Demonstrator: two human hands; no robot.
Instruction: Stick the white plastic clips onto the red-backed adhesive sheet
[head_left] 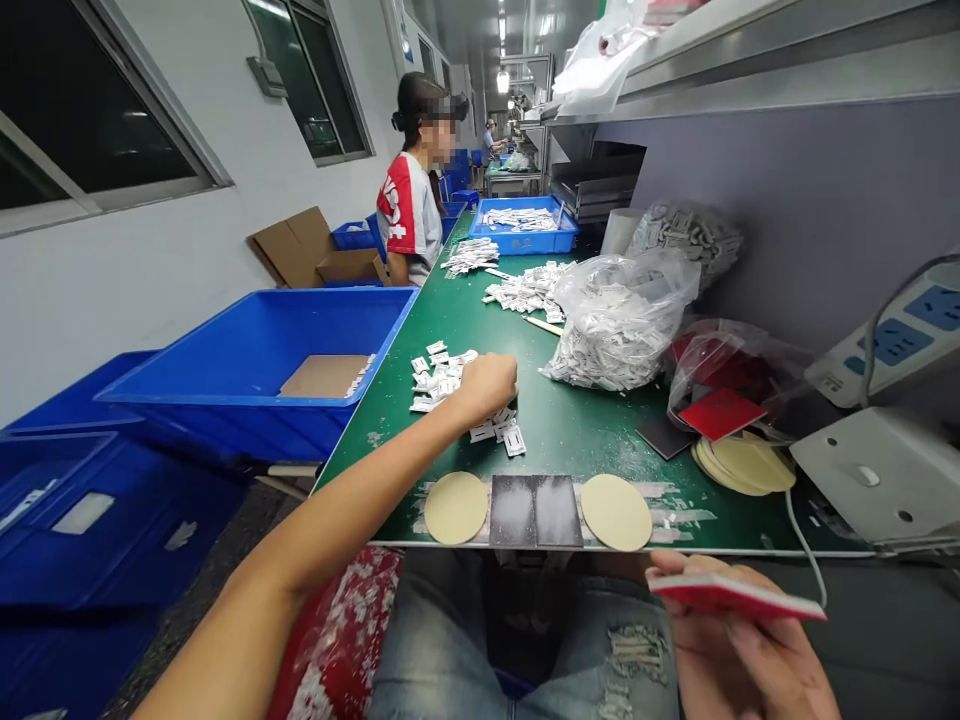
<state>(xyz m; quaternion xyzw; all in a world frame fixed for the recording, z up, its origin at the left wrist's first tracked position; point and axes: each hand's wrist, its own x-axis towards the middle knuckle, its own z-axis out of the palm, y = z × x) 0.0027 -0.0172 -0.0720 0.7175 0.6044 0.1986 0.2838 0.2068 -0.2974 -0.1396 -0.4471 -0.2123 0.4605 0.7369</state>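
My left hand (489, 384) reaches out over the green table (585, 430), fingers curled down onto a small heap of white plastic parts (437, 378); what the fingers grip is hidden. A few more white parts (507, 436) lie just under the wrist. My right hand (739, 660) is low at the near edge, above my lap, pinching a flat red sanding pad (739, 596) held level. Taped at the table's front edge are two tan discs (455, 507) (616, 511) and a grey abrasive sheet (535, 511) between them.
A clear bag of white parts (619, 325) lies mid-table, with red sheets (721, 412) and stacked tan discs (746, 464) to its right. A power strip (892, 345) sits far right. Blue bins (259, 365) stand left. Another person (409, 205) works farther along.
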